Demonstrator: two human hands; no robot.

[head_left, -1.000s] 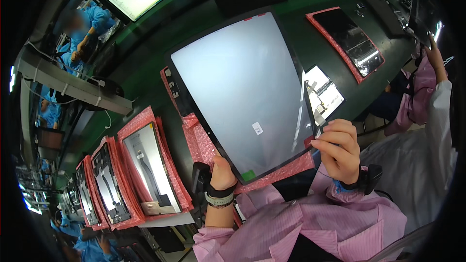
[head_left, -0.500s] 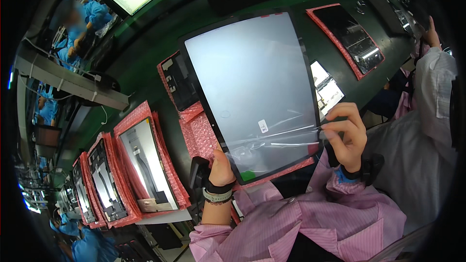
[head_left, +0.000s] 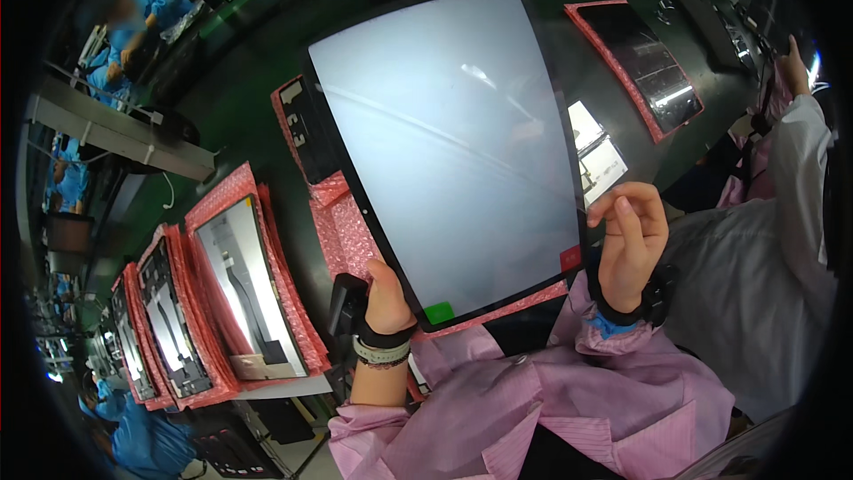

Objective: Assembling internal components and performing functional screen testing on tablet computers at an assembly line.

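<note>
A large tablet [head_left: 453, 151] with a black bezel is held tilted in front of me, its screen lit pale grey. Small green and red blocks show along its lower edge. My left hand [head_left: 388, 302] is closed on the lower left edge, thumb along the side. Beside the right edge, my right hand [head_left: 633, 236] has its fingers curled together near the bezel; whether they pinch anything is too unclear to tell. Faint diagonal streaks cross the screen; I cannot tell whether they are reflections or clear film.
Pink bubble wrap [head_left: 345, 227] lies under the tablet. Several screen panels on pink wrap, such as this panel [head_left: 253, 280], stand at left. A dark panel [head_left: 653, 67] and a small white-screened device [head_left: 600, 160] lie at right. A co-worker's grey sleeve [head_left: 804, 151] is at far right.
The wrinkled clear film and its small white label no longer show on the lower screen. My right hand's fingers have curled inward. The tablet sits slightly higher and further left in view.
</note>
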